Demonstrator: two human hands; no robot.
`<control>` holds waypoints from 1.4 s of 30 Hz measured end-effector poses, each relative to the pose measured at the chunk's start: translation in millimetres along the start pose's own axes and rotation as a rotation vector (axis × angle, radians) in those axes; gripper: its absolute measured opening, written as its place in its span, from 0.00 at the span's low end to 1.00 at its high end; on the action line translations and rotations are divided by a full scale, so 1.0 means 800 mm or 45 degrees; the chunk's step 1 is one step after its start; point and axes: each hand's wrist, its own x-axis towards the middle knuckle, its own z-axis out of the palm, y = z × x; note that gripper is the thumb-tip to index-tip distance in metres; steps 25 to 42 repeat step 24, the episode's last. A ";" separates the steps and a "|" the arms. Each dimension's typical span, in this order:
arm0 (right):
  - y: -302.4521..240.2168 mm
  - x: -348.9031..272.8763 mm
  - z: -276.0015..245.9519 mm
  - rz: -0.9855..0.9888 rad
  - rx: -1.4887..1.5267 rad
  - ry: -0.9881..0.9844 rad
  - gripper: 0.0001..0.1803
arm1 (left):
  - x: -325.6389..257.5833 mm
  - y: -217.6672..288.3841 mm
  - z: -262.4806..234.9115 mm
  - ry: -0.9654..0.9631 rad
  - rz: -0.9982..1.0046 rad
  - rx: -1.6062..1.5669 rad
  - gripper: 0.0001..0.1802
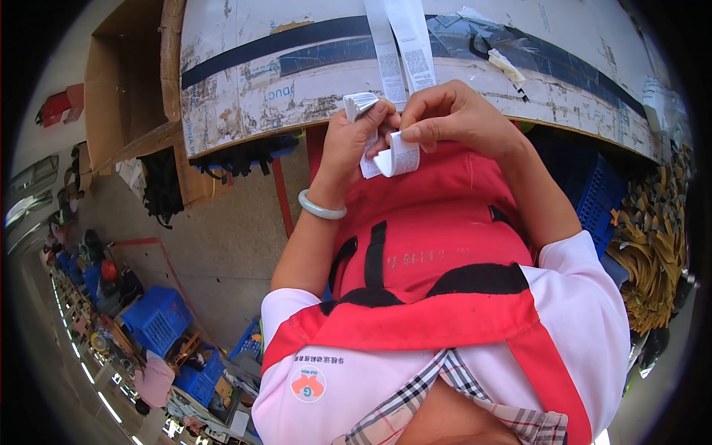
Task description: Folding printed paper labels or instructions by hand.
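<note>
My left hand [354,141] is closed on a folded bundle of white label strips [359,104]. My right hand [452,115] pinches a curled white label [398,157] between thumb and forefinger, just beside the left. Both hands are raised above my red apron [430,245], near the worn table edge [297,89].

The two white label strips [400,44] run off the top edge, so their far ends cannot be seen. The print on them is too small to read. The left hand [354,137] covers most of the folded label [358,104] — only its top corner shows. Things in the blue crates [157,319] at lower left are too small and bent to tell apart.
</note>
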 end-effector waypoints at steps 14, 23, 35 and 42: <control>0.018 0.037 -0.016 -0.560 -1.164 0.731 0.10 | -0.004 0.005 -0.005 -0.187 -0.067 -0.026 0.13; -0.002 0.124 -0.048 -0.240 -2.302 0.863 0.10 | 0.004 -0.002 -0.006 -0.042 -0.032 0.014 0.09; -0.007 0.124 -0.046 -0.215 -2.268 0.816 0.11 | 0.003 -0.003 -0.009 0.001 -0.045 0.089 0.09; -0.007 0.124 -0.046 -0.215 -2.268 0.816 0.11 | 0.003 -0.003 -0.009 0.001 -0.045 0.089 0.09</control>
